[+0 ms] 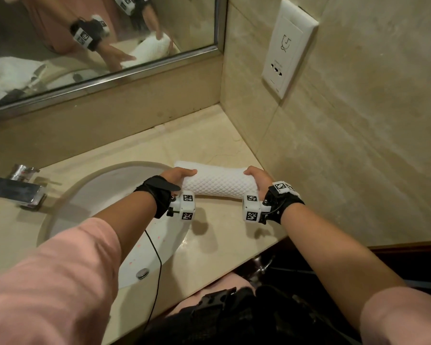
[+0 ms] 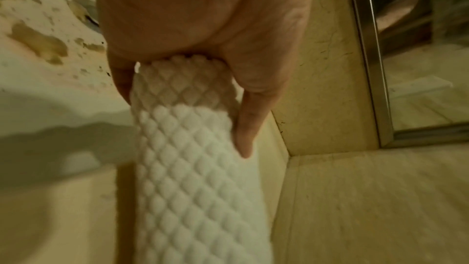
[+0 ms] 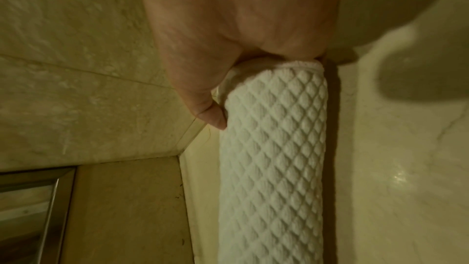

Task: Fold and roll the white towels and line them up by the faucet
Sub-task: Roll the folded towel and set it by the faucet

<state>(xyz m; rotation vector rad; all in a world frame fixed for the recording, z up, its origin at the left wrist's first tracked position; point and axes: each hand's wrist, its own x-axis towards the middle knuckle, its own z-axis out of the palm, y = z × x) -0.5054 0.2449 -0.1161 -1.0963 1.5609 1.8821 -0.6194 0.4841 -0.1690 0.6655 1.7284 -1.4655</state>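
Observation:
A white towel [image 1: 219, 181] with a diamond weave is rolled into a tube and lies across the beige counter [image 1: 209, 135] to the right of the sink. My left hand [image 1: 177, 176] grips its left end [image 2: 193, 95], thumb [image 2: 245, 127] along the far side. My right hand [image 1: 258, 179] grips the right end [image 3: 276, 91], thumb [image 3: 210, 113] pressed on the roll. The chrome faucet [image 1: 18, 188] stands at the far left, well apart from the roll. More white towels show only as a crumpled heap in the mirror [image 1: 8, 75].
The white sink basin [image 1: 90, 195] with its drain plug [image 1: 142, 273] lies left of the roll. A mirror with a metal frame [image 1: 135, 70] runs along the back wall. The tiled side wall with a white socket plate [image 1: 288, 51] stands close to my right hand.

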